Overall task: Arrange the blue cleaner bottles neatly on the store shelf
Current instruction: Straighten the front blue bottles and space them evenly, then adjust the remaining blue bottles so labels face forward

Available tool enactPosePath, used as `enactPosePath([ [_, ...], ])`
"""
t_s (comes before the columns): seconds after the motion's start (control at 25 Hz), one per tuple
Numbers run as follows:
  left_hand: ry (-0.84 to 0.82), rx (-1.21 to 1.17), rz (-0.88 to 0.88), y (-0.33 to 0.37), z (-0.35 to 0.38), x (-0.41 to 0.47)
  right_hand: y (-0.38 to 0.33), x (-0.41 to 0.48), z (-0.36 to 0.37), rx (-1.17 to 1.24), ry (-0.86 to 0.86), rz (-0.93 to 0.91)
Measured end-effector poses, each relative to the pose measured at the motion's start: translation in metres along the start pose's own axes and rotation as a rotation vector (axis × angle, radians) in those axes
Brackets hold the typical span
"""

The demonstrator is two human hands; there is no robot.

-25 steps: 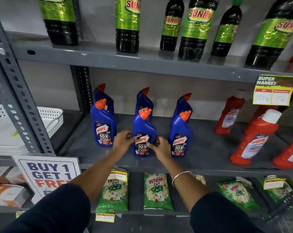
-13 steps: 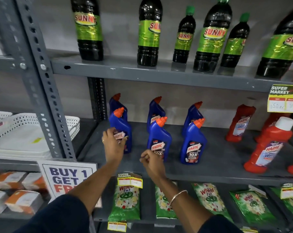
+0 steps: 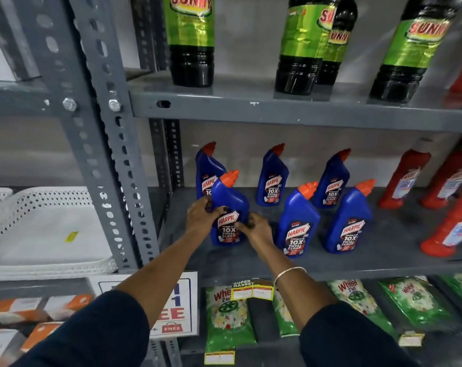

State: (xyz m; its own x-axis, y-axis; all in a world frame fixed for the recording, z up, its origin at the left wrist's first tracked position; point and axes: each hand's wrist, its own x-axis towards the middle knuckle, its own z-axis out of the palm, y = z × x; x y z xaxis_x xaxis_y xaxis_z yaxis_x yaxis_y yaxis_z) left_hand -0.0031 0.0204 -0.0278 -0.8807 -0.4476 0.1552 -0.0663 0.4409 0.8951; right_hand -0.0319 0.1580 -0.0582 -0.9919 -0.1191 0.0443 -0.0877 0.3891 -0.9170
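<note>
Several blue cleaner bottles with orange caps stand in two rows on the grey middle shelf (image 3: 383, 263). The front left bottle (image 3: 228, 205) is gripped from both sides: my left hand (image 3: 201, 216) holds its left flank and my right hand (image 3: 255, 229) its right flank, near the label. It stands upright on the shelf. To its right stand the front middle bottle (image 3: 298, 221) and the front right bottle (image 3: 350, 221). Behind them are three more blue bottles (image 3: 272, 178), the leftmost partly hidden by the held one.
Red cleaner bottles (image 3: 402, 178) stand at the right of the same shelf. Dark bottles with green labels (image 3: 190, 41) fill the shelf above. Green detergent packs (image 3: 228, 319) lie below. A grey perforated upright (image 3: 110, 144) and white trays (image 3: 47, 229) are at the left.
Both hands have left the front middle bottle and moved left onto the front left bottle. The view has shifted left and closer to the shelf.
</note>
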Motion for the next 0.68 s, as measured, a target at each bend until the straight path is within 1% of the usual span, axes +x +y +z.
enactPosePath([
  [0.24,-0.133,-0.056,0.027,0.0,-0.011,-0.016,0.005,-0.019,-0.007,0.0,0.001,0.014],
  [0.36,-0.176,-0.026,0.033,0.002,-0.019,-0.031,0.006,-0.036,-0.012,-0.012,-0.005,-0.006],
  [0.52,-0.22,-0.02,0.047,0.007,-0.027,-0.049,0.007,-0.049,-0.018,-0.017,-0.058,0.004],
  [0.68,-0.243,-0.1,0.033,0.021,-0.03,-0.052,0.011,-0.052,-0.017,0.003,-0.114,0.011],
])
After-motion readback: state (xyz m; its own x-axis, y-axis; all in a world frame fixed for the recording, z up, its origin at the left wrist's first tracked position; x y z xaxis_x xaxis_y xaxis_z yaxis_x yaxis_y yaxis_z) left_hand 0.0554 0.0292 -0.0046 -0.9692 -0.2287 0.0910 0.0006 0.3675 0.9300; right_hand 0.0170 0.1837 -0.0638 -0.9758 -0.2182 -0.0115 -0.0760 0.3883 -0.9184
